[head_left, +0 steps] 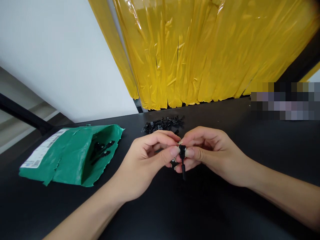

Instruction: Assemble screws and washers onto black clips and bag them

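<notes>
A small black part with a thin stem pointing down is pinched between both hands, above the dark table. My left hand grips it from the left with thumb and fingertips. From the right, my right hand holds the same part, its thumb against the upper end. Small shiny metallic bits show between the fingers, too small to make out. Just beyond the hands lies a pile of small black pieces on the table.
An open green bag with a white label lies at the left, with black parts inside its mouth. The black table runs back to a yellow plastic sheet and a white panel. A pixelated patch covers the far right.
</notes>
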A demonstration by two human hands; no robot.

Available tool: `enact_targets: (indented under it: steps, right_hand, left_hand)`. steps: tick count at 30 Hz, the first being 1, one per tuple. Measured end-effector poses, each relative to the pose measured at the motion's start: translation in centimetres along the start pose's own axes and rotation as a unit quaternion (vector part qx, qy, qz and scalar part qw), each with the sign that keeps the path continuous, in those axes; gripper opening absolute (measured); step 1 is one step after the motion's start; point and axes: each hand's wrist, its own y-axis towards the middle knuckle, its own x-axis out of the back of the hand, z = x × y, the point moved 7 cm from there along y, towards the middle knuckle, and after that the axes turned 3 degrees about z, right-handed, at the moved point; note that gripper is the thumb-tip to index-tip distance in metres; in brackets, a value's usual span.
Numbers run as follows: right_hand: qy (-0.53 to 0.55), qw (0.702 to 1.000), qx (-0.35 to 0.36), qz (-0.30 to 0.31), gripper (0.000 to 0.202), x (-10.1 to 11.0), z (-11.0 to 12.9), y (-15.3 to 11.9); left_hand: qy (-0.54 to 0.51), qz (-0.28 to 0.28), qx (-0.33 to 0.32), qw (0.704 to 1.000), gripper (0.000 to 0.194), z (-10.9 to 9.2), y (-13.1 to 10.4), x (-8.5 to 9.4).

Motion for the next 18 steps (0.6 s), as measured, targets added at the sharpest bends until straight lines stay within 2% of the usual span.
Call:
enact_targets:
  steps: [3,7,15,18]
  right_hand:
    - [0.000,1.000,-0.008,0.004,0.010,-0.12,-0.07,-0.05]
    - [-0.005,1.000,0.001,0.009,0.011,-0.10,0.03,-0.07]
    - [-0.027,1.000,0.010,0.001,0.024,0.19,0.15,0.05]
    - [-0.027,1.000,0.007,-0.004,0.025,0.12,0.12,0.08]
  left_hand:
    - [-0.027,0.016,0.011,0.999,0.022,0.10,-0.13,-0.15]
    - [-0.027,0.014,0.012,0.999,0.009,0.16,-0.17,-0.04]
    - [0.018,0.002,0.013,1.000,0.013,0.32,0.04,0.11]
    - [0.047,-0.011,-0.007,0.999,0.016,-0.19,0.10,0.18]
